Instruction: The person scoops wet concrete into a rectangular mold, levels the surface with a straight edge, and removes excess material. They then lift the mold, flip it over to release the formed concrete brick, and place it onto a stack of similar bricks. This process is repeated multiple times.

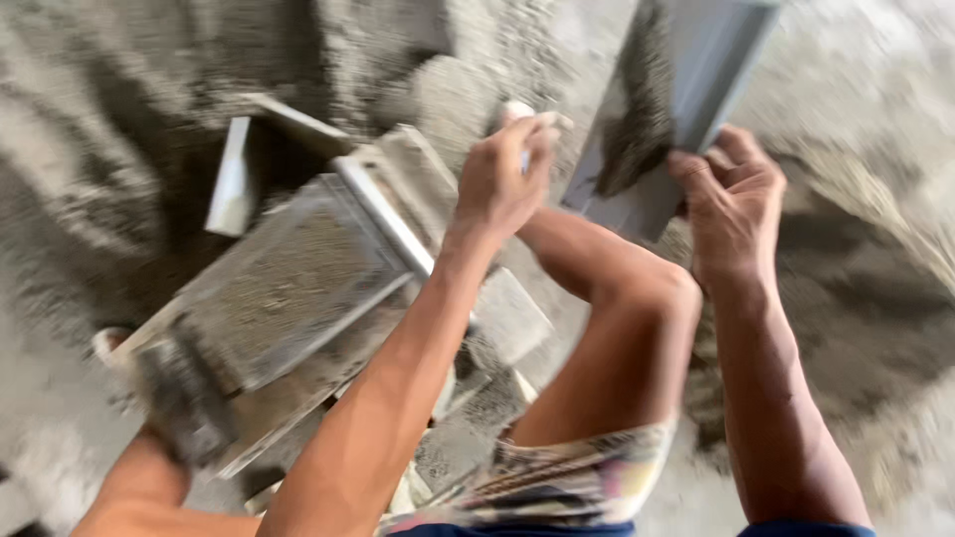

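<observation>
My right hand (731, 204) grips the near edge of a grey tile (696, 89) that tilts up and away, with a dark smear of wet mortar on its face. My left hand (502, 174) is closed around a small pale handle-like object (519, 111), held just left of the tile; what tool it is stays unclear in the blur. My bent knee (647, 298) sits between the two forearms.
A stack of mortar-dusted tiles (288, 288) lies at the left under my left arm, with a white tile piece (234, 179) beyond it. Grey sand and cement (119, 119) cover the ground all around. A darker damp patch (856, 298) spreads at the right.
</observation>
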